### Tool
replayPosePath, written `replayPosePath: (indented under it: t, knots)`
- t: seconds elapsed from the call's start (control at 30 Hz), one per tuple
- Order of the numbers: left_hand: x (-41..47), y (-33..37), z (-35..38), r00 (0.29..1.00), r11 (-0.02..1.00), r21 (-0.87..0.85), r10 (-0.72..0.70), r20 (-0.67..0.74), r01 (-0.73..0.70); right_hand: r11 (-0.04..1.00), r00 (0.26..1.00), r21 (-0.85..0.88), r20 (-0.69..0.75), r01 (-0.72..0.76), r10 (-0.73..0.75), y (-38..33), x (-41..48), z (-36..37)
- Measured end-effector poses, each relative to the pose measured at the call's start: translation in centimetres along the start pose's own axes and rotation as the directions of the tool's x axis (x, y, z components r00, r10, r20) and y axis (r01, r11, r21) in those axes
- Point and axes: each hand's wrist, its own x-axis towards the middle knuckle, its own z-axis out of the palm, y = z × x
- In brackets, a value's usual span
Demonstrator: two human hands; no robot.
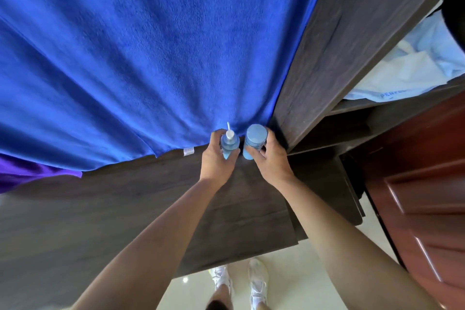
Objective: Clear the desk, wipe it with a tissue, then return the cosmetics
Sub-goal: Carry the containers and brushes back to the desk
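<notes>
We hold two cosmetics at the far right corner of the desk, side by side and just apart.

**Orientation.** The pump bottle stands upright, its long axis vertical, top toward the camera. Its white pump head has a thin spout pointing away from us, toward the towel. The capped bottle is also upright, its flat round cap facing the camera. We cannot tell whether either base touches the desk.

**Materials and shapes.**
- Pump bottle: slim cylinder of pale blue translucent plastic.
- Capped bottle: wider cylinder, matte light blue, with a cap as broad as the body.
- Desk: dark wood-grain surface, matte.
- Towel: bright blue fleecy cloth hanging in long folds behind the bottles, with a small white label at its lower hem.
- A purple cloth shows below the towel at the left.
- A dark wood-grain side panel rises just right of the capped bottle.

**Hand pose.** Both forearms are bare and reach forward, converging on the corner.
- The left hand wraps the pump bottle, fingers curled round its far side and thumb on the near side.
- The right hand grips the capped bottle likewise, thumb across the front of its body.

**Surroundings.** A red-brown panelled door stands at the right. White shoes rest on the pale glossy floor.
</notes>
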Motion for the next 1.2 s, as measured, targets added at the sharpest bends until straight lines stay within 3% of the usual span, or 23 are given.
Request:
replayPosePath:
  t: [0.23,0.37,0.47,0.6,0.73,0.83,0.9,1.03,1.2]
  knots:
    - [-2.1,1.8,-2.5,0.997,0.976,0.203,0.065,0.048,-0.074,0.965,0.996,-0.244,0.025,0.092,-0.088,-1.1,-2.3,-1.6]
    - [-6.4,3.3,-5.7,0.930,0.846,0.432,0.366,-0.043,-0.313,0.892,0.944,-0.358,-0.076,0.275,-0.321,-2.2,-6.5,-2.9]
    - [-9.0,3.3,-7.0,0.882,0.749,0.553,0.468,-0.052,-0.365,0.872,0.910,-0.393,-0.168,0.291,-0.379,-2.1,-9.7,-3.3]
    - [-10.8,2.8,-5.9,0.860,0.688,0.579,0.508,0.046,-0.437,0.826,0.899,-0.531,-0.244,0.188,-0.362,0.1,-13.9,-4.1]
    - [-12.2,4.1,-1.5,0.794,0.623,0.511,0.557,0.243,-0.593,0.811,0.846,-0.583,-0.451,-0.038,-0.284,3.6,-19.9,-6.3]
    - [-14.5,7.5,3.3,0.693,0.557,0.413,0.596,0.404,-0.720,0.762,0.758,-0.600,-0.608,-0.244,-0.237,5.7,-25.9,-9.7]
    - [-17.4,11.0,6.7,0.587,0.495,0.317,0.655,0.475,-0.809,0.725,0.661,-0.560,-0.725,-0.402,-0.194,6.6,-30.8,-12.6]
    - [-25.7,18.0,13.2,0.314,0.298,0.122,0.771,0.554,-0.947,0.696,0.398,-0.360,-0.910,-0.621,-0.116,7.6,-41.9,-17.9]
    - [-39.5,22.3,19.9,0.028,0.119,-0.131,0.836,0.548,-0.984,0.681,0.092,-0.105,-0.994,-0.725,-0.055,10.2,-56.9,-21.2]
